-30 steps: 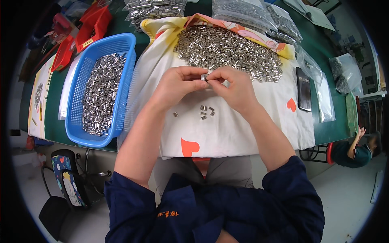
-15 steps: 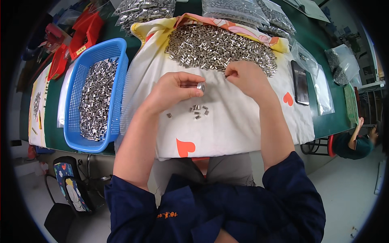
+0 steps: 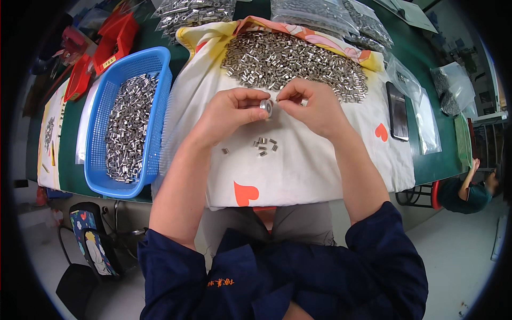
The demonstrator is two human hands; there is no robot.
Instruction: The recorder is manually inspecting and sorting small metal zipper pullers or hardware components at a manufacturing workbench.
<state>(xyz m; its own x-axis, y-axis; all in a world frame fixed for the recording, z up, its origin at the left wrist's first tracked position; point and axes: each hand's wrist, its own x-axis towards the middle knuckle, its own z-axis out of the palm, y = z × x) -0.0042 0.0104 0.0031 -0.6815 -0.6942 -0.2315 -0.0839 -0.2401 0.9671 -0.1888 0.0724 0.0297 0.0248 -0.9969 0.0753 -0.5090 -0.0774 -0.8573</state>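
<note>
My left hand (image 3: 232, 114) pinches a short, round silver metal piece (image 3: 266, 108) with a ring-like face between thumb and fingers. Close to its right side is my right hand (image 3: 314, 108), fingers closed, with the fingertips almost at that face. A shiny small metal cylinder (image 3: 304, 102) shows among the right fingers; what the very fingertips pinch is too small to make out. Below the hands, several loose metal cylinders (image 3: 262, 148) lie on the white cloth (image 3: 298, 176). Beyond them spreads a large heap of the same cylinders (image 3: 288, 58).
At left stands a blue plastic basket (image 3: 90, 154) filled with metal cylinders, with red bins (image 3: 114, 42) behind it. Clear bags of metal parts (image 3: 312, 16) line the far side. To the right lie a black phone (image 3: 397, 112) and plastic bags. Another person (image 3: 466, 192) is at far right.
My right hand has come left from the heap's near edge to the round metal piece, and a small cylinder now shows in its fingers. My left hand still holds the piece.
</note>
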